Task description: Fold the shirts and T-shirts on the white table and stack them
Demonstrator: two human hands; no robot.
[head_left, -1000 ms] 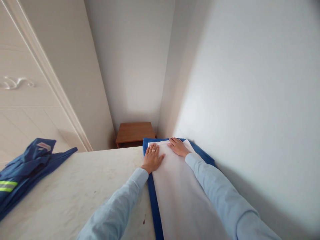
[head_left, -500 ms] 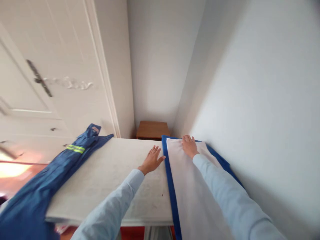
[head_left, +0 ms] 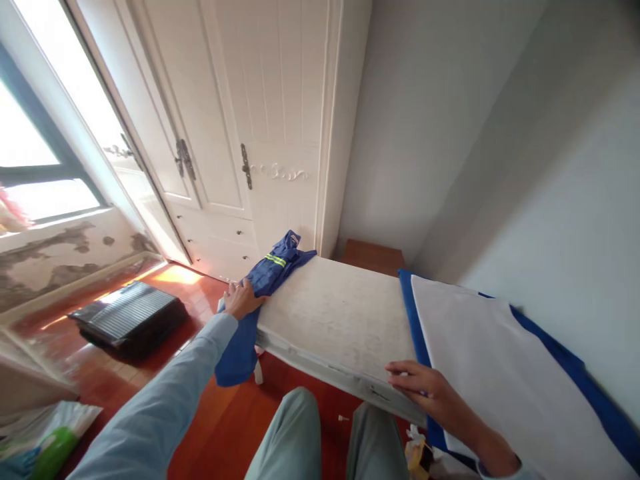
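A blue garment [head_left: 273, 275] with a yellow-green reflective band lies over the table's left end, its lower part hanging past the front edge. My left hand [head_left: 242, 300] rests on it with fingers spread. Over the front edge of the white table [head_left: 345, 307], my right hand [head_left: 420, 387] is held with fingers stretched out, holding nothing. Right beside it, a white cloth [head_left: 480, 347] lies on top of a blue cloth [head_left: 413, 313] along the wall.
Behind the table stand a white wardrobe [head_left: 285, 120] and a low brown wooden stand [head_left: 373, 257]. A black suitcase [head_left: 130, 317] lies on the red floor at left. Plastic bags [head_left: 50, 433] sit at the lower left.
The view has turned left and down. My left hand has moved left onto the blue garment. My right hand has left the white cloth and come back toward the table's front edge.
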